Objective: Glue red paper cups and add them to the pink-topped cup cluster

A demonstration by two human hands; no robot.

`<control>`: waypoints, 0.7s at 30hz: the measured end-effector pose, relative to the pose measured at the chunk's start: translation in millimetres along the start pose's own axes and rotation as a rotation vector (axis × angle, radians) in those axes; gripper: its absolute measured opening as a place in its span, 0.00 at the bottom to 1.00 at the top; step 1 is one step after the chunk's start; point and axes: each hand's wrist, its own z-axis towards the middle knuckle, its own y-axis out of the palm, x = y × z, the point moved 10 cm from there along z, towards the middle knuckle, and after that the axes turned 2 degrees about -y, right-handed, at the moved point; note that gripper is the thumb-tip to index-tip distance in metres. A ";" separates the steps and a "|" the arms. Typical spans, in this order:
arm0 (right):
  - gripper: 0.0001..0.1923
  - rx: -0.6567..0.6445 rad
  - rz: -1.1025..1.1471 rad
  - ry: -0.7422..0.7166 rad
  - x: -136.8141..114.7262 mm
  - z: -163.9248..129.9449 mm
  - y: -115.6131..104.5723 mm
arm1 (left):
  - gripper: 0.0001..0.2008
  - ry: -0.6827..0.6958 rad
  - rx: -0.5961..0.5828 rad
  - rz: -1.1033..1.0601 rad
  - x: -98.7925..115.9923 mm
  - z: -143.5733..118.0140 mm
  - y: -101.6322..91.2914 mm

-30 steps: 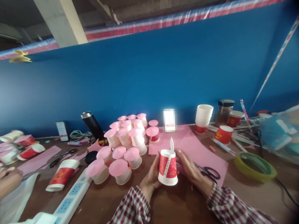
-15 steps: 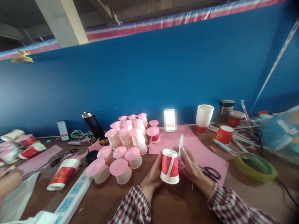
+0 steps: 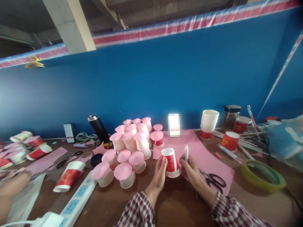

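My left hand (image 3: 159, 175) is closed around the side of a red and white paper cup (image 3: 170, 163), which is upside down and tilted, its wide rim low. My right hand (image 3: 191, 168), just to the right of the cup, grips a slim white pen-like stick (image 3: 187, 152) that points up between thumb and fingers. What kind of stick it is I cannot tell. Under and behind the right hand lies a pink paper sheet (image 3: 189, 140), with black-handled scissors (image 3: 214, 181) on it beside my wrist. Several upturned cups topped with pink paper discs (image 3: 123, 171) stand to the left.
A power strip (image 3: 77, 198) and a tilted cup (image 3: 69, 176) lie at front left, near another person's blurred hand (image 3: 17, 186). A black flask (image 3: 98, 129) stands behind. To the right are stacked cups (image 3: 209, 121), a tape roll (image 3: 261, 186), a jar (image 3: 230, 118) and a plastic bag (image 3: 287, 138).
The cup has tilted and risen slightly in my left hand, whose fingers now show on its side. My right hand and the white stick have moved slightly right. The whole view has shifted a little.
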 end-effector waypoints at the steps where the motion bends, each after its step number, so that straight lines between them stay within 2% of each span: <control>1: 0.13 0.005 0.001 0.005 -1.6 0.0 -0.5 | 0.21 0.034 -0.024 0.085 5.6 -0.7 3.5; 3: 0.16 -0.030 0.018 -0.005 -7.9 -0.1 3.4 | 0.20 0.084 -0.069 0.193 16.1 -3.0 11.1; 7: 0.24 -0.172 0.012 -0.077 -20.9 -1.2 17.3 | 0.22 0.139 -0.110 0.253 30.8 -9.2 21.8; 11: 0.27 -0.184 -0.035 -0.132 -19.6 2.1 17.6 | 0.22 0.169 -0.208 0.442 30.3 -15.1 33.8; 14: 0.29 -0.202 -0.045 -0.169 -16.3 4.2 19.0 | 0.24 0.177 -0.232 0.611 24.8 -16.7 31.5; 16: 0.30 -0.189 -0.041 -0.184 -13.9 5.3 17.4 | 0.27 0.162 -0.138 0.653 25.9 -17.9 17.9; 19: 0.32 -0.151 -0.056 -0.176 -8.7 6.6 13.4 | 0.29 0.204 0.113 0.606 45.7 -32.9 -4.0; 21: 0.32 -0.155 -0.050 -0.154 -4.9 6.8 13.7 | 0.28 0.280 0.182 0.539 65.9 -51.6 -0.4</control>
